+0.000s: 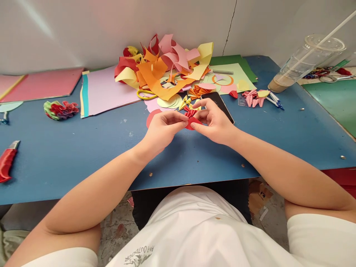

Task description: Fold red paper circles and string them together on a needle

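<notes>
Between both hands is a red paper circle (191,123), gripped at its two sides just above the blue table (178,159). My left hand (167,128) pinches its left edge between thumb and fingers. At the right edge, my right hand (214,120) holds it with the thumb in front, the index finger raised and bent. Folded red paper pieces (190,112) lie just behind the circle, with yellow folded pieces (185,102) beyond them. Another red paper circle (152,118) is partly covered by my left hand. A black phone (221,104) lies behind my right hand.
A heap of paper scraps (155,74) stands against the wall, near yellow-handled scissors (147,95). Lilac sheets (111,89) and a ruffled paper flower (60,110) lie left. A red utility knife (8,161) rests far left. A tall plastic cup (303,65) with a straw stands right.
</notes>
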